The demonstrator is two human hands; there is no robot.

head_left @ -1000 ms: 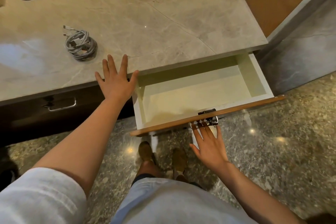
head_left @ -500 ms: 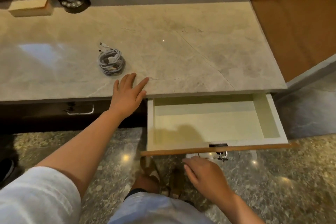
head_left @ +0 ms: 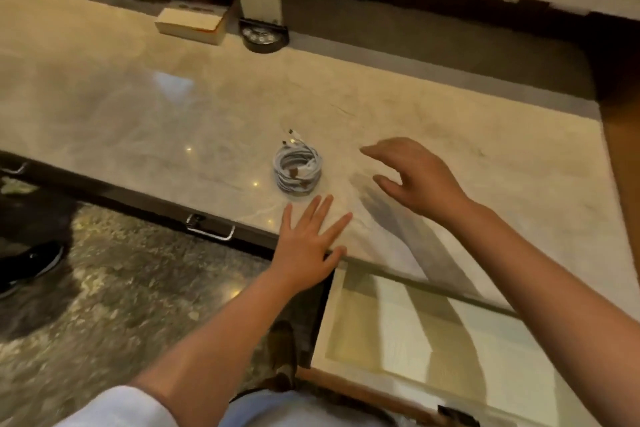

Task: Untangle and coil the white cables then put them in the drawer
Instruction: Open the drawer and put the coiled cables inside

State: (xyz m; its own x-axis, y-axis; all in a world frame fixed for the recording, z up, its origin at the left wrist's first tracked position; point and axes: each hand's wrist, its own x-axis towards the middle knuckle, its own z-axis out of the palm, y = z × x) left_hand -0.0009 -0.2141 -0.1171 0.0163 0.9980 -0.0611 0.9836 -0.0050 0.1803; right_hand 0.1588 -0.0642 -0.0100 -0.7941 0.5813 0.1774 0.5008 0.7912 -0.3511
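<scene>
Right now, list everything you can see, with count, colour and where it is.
coiled cables: one bundle, white, on the counter near its front edge
counter: one, beige marble
drawer: one, pale inside, pulled open under the counter
drawer handle: one, silver, on the dark front at left
box: one, cream, at the counter's back
round base: one, black, beside the box
shoe: one, black, on the floor at left
left hand: flat on the counter edge
right hand: above the counter, right of the cables
</scene>
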